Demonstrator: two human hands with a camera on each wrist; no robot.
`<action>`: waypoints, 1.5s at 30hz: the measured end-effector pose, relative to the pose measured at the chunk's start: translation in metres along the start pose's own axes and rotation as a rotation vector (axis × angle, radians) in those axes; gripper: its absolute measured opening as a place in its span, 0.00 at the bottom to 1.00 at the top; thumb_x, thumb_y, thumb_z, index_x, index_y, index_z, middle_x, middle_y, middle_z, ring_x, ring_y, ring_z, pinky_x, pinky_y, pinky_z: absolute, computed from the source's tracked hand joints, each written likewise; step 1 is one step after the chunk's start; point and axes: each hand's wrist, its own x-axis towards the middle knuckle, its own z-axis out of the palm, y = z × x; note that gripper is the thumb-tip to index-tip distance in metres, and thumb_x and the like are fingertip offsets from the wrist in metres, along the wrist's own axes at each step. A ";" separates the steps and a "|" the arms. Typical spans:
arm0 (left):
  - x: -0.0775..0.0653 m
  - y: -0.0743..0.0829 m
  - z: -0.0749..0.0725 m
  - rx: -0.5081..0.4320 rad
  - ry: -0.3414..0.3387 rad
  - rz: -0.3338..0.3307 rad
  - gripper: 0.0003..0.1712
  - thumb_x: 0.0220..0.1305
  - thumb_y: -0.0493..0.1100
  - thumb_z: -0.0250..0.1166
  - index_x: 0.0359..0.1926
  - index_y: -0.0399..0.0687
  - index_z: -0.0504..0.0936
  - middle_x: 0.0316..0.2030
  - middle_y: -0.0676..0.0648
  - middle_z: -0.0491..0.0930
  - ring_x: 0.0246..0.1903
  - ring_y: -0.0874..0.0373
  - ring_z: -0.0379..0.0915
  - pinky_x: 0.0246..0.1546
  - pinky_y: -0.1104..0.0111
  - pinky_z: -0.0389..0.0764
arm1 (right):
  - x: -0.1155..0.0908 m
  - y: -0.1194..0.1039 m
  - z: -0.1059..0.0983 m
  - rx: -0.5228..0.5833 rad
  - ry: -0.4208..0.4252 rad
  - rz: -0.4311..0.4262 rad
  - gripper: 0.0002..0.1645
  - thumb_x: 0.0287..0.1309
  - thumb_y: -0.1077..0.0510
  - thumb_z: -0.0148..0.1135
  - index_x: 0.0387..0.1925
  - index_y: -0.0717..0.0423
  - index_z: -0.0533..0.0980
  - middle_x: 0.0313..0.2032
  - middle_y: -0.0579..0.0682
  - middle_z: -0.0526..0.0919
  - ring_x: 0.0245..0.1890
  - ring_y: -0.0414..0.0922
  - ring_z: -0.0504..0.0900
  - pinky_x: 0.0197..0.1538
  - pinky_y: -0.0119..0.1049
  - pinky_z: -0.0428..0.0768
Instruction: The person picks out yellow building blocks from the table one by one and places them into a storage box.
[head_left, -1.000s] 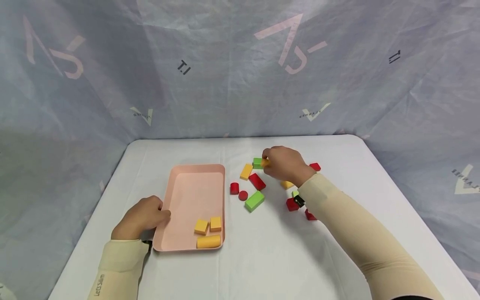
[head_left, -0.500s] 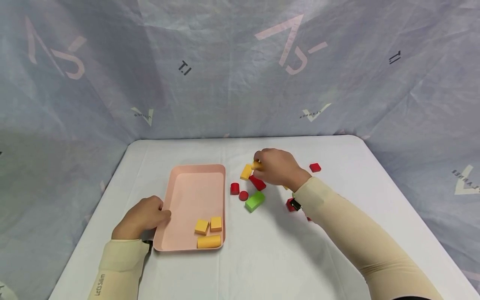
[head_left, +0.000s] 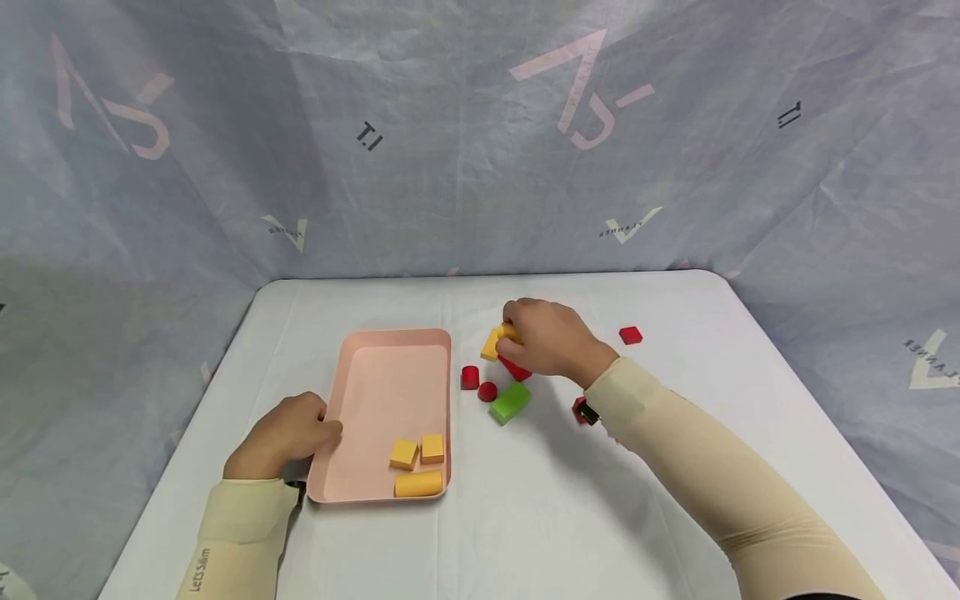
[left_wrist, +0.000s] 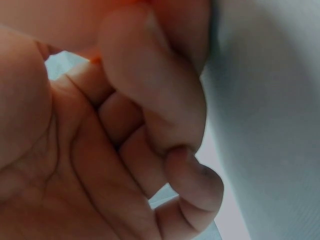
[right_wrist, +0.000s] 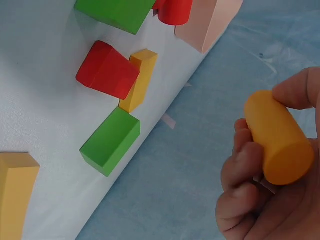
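Observation:
My left hand [head_left: 288,429] grips the left wall of the pink tray [head_left: 382,383], thumb over the rim; in the left wrist view its fingers [left_wrist: 170,110] curl beside that wall. Two yellow cubes [head_left: 403,454] and a yellow cylinder [head_left: 417,483] lie in the tray's near right corner. My right hand [head_left: 553,337] pinches another yellow cylinder block [right_wrist: 277,137] between thumb and fingers, held above the table. In the head view it overlaps a yellow block [head_left: 491,344] and a red block [head_left: 517,369]. The right wrist view shows a green block [right_wrist: 111,140] beyond them.
Between tray and right hand lie a red cylinder [head_left: 469,377], a round red piece [head_left: 487,392] and a green block [head_left: 510,403]. A red block [head_left: 631,335] sits at the back right. Another red block [head_left: 581,410] is partly hidden by the right wrist. Printed cloth surrounds the table.
My right hand has moved a little left toward the tray with the yellow cylinder, now covering the far green block in the head view. My left hand has stayed at the tray.

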 end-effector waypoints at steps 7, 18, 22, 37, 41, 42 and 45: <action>-0.001 0.000 0.001 -0.020 -0.005 -0.005 0.07 0.46 0.41 0.56 0.17 0.46 0.69 0.15 0.50 0.67 0.15 0.57 0.62 0.14 0.66 0.61 | 0.001 -0.001 0.001 0.032 -0.031 0.022 0.10 0.50 0.47 0.51 0.32 0.45 0.68 0.24 0.42 0.71 0.22 0.40 0.69 0.23 0.37 0.72; -0.001 0.001 -0.001 -0.004 -0.003 -0.003 0.07 0.47 0.42 0.57 0.18 0.46 0.72 0.14 0.50 0.70 0.15 0.57 0.64 0.13 0.65 0.64 | 0.001 -0.005 0.007 -0.011 0.023 -0.055 0.17 0.54 0.38 0.57 0.34 0.44 0.69 0.25 0.39 0.70 0.22 0.37 0.68 0.23 0.36 0.71; -0.001 0.002 -0.001 -0.003 -0.001 -0.004 0.08 0.47 0.42 0.57 0.17 0.46 0.72 0.14 0.50 0.69 0.15 0.56 0.64 0.13 0.66 0.63 | 0.001 -0.006 0.010 -0.009 0.029 -0.100 0.19 0.54 0.36 0.60 0.34 0.45 0.69 0.25 0.40 0.69 0.23 0.37 0.68 0.23 0.35 0.71; 0.003 -0.004 0.003 0.002 0.010 0.002 0.08 0.48 0.42 0.58 0.17 0.46 0.71 0.14 0.50 0.68 0.15 0.56 0.63 0.13 0.65 0.64 | 0.005 -0.017 0.018 -0.014 0.024 -0.217 0.17 0.52 0.37 0.63 0.33 0.42 0.73 0.28 0.36 0.70 0.25 0.34 0.67 0.25 0.33 0.72; 0.003 -0.004 0.003 0.013 0.013 0.004 0.09 0.48 0.43 0.58 0.17 0.46 0.70 0.14 0.49 0.67 0.15 0.56 0.62 0.13 0.65 0.63 | 0.004 -0.019 0.019 -0.043 0.026 -0.207 0.18 0.50 0.36 0.64 0.34 0.41 0.74 0.28 0.36 0.71 0.24 0.35 0.67 0.23 0.33 0.71; 0.003 -0.004 0.003 0.015 0.014 0.001 0.09 0.48 0.43 0.58 0.17 0.46 0.70 0.15 0.49 0.67 0.15 0.56 0.62 0.13 0.65 0.63 | 0.004 -0.020 0.020 -0.050 0.023 -0.205 0.18 0.50 0.35 0.64 0.35 0.41 0.75 0.28 0.36 0.71 0.24 0.35 0.68 0.23 0.33 0.71; 0.003 -0.004 0.002 0.019 0.012 -0.005 0.09 0.48 0.43 0.58 0.17 0.46 0.70 0.15 0.49 0.68 0.15 0.56 0.62 0.13 0.65 0.63 | 0.004 -0.021 0.022 -0.067 0.009 -0.209 0.18 0.50 0.35 0.64 0.35 0.41 0.75 0.28 0.36 0.71 0.23 0.35 0.67 0.23 0.33 0.71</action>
